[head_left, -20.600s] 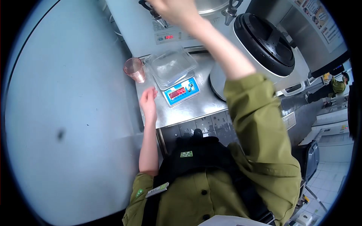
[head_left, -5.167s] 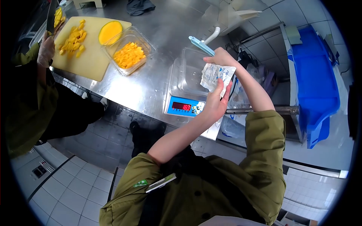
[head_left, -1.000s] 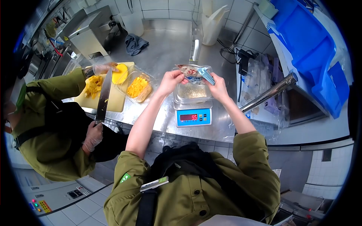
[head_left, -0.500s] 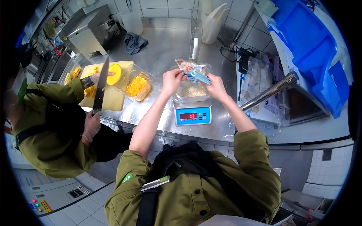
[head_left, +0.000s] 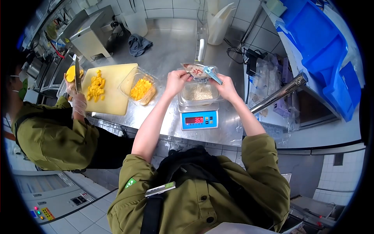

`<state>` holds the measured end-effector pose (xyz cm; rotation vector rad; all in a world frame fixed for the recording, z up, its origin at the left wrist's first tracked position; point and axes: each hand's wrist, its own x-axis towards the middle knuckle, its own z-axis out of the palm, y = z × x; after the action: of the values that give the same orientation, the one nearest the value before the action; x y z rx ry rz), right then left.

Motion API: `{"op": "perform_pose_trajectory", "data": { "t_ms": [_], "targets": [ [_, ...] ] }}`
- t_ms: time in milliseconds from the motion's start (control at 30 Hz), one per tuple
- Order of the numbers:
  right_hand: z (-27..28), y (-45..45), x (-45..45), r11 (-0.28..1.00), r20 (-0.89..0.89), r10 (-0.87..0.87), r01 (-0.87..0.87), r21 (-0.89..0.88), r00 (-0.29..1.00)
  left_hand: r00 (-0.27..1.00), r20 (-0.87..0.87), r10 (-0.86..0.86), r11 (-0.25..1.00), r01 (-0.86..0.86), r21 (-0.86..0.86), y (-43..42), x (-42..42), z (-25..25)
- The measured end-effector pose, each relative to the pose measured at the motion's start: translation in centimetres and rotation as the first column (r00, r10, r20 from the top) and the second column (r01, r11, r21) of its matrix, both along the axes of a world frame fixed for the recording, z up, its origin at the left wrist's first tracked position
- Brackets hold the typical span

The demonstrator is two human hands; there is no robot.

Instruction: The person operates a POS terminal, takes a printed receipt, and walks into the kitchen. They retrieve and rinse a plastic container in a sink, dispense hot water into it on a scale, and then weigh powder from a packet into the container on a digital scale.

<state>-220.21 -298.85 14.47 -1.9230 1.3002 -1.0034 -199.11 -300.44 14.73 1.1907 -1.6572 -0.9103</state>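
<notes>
A small printed packet (head_left: 198, 71) is held over a clear plastic container (head_left: 198, 93) with pale grains at its bottom. My left hand (head_left: 178, 82) pinches the packet's left edge. Closed around its right side is my right hand (head_left: 225, 88), together with a light-blue clip (head_left: 212, 75). Under the container is a blue-fronted scale (head_left: 199, 120) with a lit red display. Left of it, another clear container (head_left: 142, 90) holds diced yellow fruit.
A co-worker at the left holds a knife (head_left: 77, 74) and a cut fruit beside a cutting board (head_left: 117, 87) with yellow cubes. A grey cloth (head_left: 139, 45) lies behind. At right are a metal rail (head_left: 282, 93), cables and a blue tray (head_left: 323, 50).
The scale reading has risen and more grains lie in the container. The packet and clip have tilted slightly. The co-worker has moved the fruit and knife left, off the board.
</notes>
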Motion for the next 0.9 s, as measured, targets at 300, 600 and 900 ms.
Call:
{"op": "perform_pose_trajectory", "data": {
  "t_ms": [300,600,900],
  "targets": [
    [0.2,-0.6,0.8,0.994,-0.098,-0.09,0.095,0.055,0.991,0.999,-0.025,0.025,0.998,-0.023,0.056,0.3,0.2,0.3],
    [1.7,-0.3,1.6,1.0,-0.343,-0.028,0.029,-0.004,0.939,0.998,-0.046,0.048,0.998,-0.046,0.053,0.2,1.0,-0.5],
    [1.5,-0.5,1.3,0.999,-0.349,0.01,0.004,0.04,0.937,0.928,-0.329,-0.177,0.963,0.233,0.139,0.5,1.2,0.3]
  ]
}}
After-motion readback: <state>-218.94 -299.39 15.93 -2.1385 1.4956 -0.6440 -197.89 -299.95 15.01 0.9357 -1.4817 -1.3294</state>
